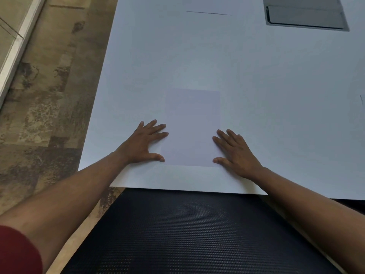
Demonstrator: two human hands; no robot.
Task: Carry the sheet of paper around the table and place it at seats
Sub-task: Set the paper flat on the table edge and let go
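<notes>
**A:** Status on the sheet of paper (191, 127)?

**B:** Flat on the white table (256, 76), near the front edge, in front of a black mesh chair back (187, 230). Portrait orientation, long side running away from the camera.

**A:** Appearance?

**B:** Plain, blank, pale with a faint lilac tint against the table. Low contrast, so the edges are soft; the far edge is the clearest. No creases, folds or print that I can make out. Corners look flat.

**A:** Hands?

**B:** Left hand (145, 142) is on the sheet's left edge, fingers straight and spread, fingertips and thumb tip just overlapping the paper. Right hand (236, 150) mirrors it on the right edge, fingers straight, tips on the paper. Both palms down, nothing gripped, just pressing or resting flat. Palms sit on the table either side of the sheet.

**A:** Anything else in view?

**B:** Grey recessed panel (304, 14) in the tabletop, far right. Second sheet (207, 4) at the far side, its near edge showing as a thin dark line. Patterned brown floor (49, 95) to the left. Dark red sleeve (17, 252) on the left arm.
</notes>
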